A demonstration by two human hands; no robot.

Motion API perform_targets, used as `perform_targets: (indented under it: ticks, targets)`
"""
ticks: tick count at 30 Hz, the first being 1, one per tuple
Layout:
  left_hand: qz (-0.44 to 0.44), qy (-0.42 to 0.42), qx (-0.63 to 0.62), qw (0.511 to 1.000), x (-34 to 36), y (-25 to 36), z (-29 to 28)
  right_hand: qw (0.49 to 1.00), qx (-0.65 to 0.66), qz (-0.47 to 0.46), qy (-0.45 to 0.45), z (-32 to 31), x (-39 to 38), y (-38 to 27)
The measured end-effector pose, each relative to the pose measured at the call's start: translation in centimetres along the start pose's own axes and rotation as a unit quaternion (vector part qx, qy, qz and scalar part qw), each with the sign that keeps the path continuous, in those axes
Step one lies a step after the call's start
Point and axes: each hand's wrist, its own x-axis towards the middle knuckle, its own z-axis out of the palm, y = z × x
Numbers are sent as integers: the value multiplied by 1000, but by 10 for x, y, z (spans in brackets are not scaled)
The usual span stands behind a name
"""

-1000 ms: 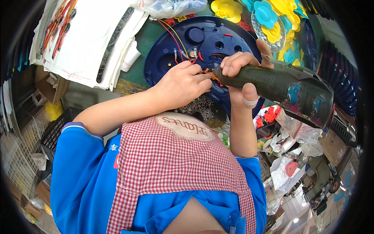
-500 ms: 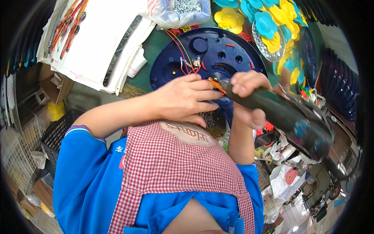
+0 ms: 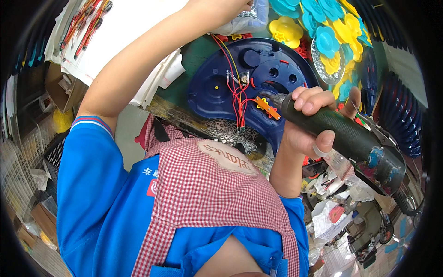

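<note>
My right hand (image 3: 309,115) is closed round a thick black electric screwdriver (image 3: 341,138), its tip pointing left over a dark blue plastic shell (image 3: 207,99). Just under the tip lies a small orange strip (image 3: 267,109) with yellow bits. Red and yellow wires (image 3: 237,99) run across the shell from a small round part near its middle. A grey metal tool, perhaps snips (image 3: 378,131), lies along the screwdriver beside my fingers. At the top, my left hand (image 3: 224,10) reaches over a plastic-lined container of small metal screws (image 3: 249,15); its fingertips are partly cut off by the frame edge.
Yellow and turquoise flower-shaped plastic parts (image 3: 325,41) pile up at the far right, beside a clear bowl (image 3: 339,74) of screws. White sheets (image 3: 124,32) bearing wired parts (image 3: 94,23) lie at the left. Loose metal bits (image 3: 230,134) are scattered along the near table edge.
My left hand has left the orange strip and moved up to the screw container. The strip now shows uncovered on the shell. My right hand still holds the screwdriver.
</note>
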Motion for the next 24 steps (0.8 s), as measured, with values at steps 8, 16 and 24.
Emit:
perform_targets:
  ticks: [8, 16, 24]
  targets:
    - [186, 95, -197, 958, -136, 41, -6, 997, 73, 4, -29, 25, -2, 1]
    - [221, 122, -230, 940, -152, 43, 4, 995, 83, 20, -56, 39, -8, 0]
    - [153, 106, -278, 942, -155, 45, 4, 997, 74, 19, 7, 52, -9, 6]
